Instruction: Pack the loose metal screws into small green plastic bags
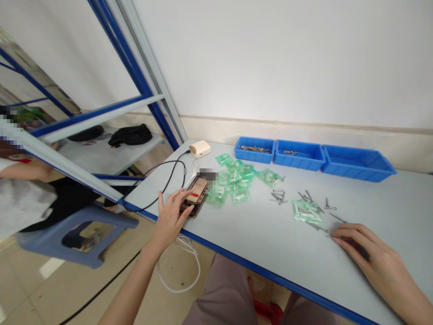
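My left hand (pixel 172 213) lies at the table's left front edge with its fingers spread. Its index finger touches the lit screen of a phone (pixel 199 192), and the thumb rests by the phone's lower edge. On the right, my right hand (pixel 367 250) is closed in a pinch, fingertips down at the tabletop. A thin metal screw (pixel 330 236) shows at those fingertips, partly hidden. Close by are loose screws (pixel 338 218) and a green-tinted clear bag (pixel 306 211) with screws in and around it. Several similar small bags (pixel 237 178) lie piled beside the phone.
Three blue bins stand along the wall: the left bin (pixel 254 158) and middle bin (pixel 297 163) contain screws or pins; the right bin (pixel 358 174) shows a bare floor. A cream power bank (pixel 200 148) has a black cable (pixel 174 178). Another person sits left near a blue stool (pixel 77 234).
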Demonstrator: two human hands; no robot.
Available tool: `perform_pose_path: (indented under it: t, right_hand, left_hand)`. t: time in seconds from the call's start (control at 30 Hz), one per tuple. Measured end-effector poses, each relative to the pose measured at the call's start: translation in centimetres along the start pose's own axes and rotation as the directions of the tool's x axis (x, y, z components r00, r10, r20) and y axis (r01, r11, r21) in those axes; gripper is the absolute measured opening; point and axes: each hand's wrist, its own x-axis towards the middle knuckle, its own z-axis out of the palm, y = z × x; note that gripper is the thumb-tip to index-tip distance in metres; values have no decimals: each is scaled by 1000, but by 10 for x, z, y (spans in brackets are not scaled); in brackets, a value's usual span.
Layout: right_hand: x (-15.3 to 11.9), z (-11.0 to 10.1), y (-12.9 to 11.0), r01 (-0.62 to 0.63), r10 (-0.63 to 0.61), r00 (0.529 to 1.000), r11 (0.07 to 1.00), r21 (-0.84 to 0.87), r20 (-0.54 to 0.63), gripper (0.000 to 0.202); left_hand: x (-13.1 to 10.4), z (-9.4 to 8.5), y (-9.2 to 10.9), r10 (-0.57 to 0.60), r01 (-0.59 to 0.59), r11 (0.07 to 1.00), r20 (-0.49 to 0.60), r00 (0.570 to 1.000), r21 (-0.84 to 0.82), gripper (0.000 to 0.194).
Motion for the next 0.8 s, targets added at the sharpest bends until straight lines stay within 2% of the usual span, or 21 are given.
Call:
perform_pose_path:
  t: [0.13, 0.4, 0.5, 0.57, 0.8]
  right_hand:
    - [0, 2, 0, 13, -13, 1000, 1000, 18, -15, 36]
    - [-6, 4, 8, -29, 28, 1000, 999, 32, 12, 35]
    - [-9, 6, 10, -28, 27, 999, 999, 34, 22, 35]
    - [-10, 7, 11, -42, 41, 999, 999, 32, 35, 36]
    - [-9, 8, 10, -69, 69, 997, 998, 8, 20, 38]
  left_hand:
    - [-3, -2, 0, 21, -21, 999, 0, 1000, 28, 43]
    - [-21, -24, 3, 176, -151, 970, -121, 977, 188, 32]
    - [-21, -29, 6, 196, -163, 962, -140, 971, 218, 33]
    - [-15, -28, 7, 179, -152, 966, -117, 977, 210, 37]
    - [22, -9, 9, 145, -152, 984, 79, 986, 91, 50]
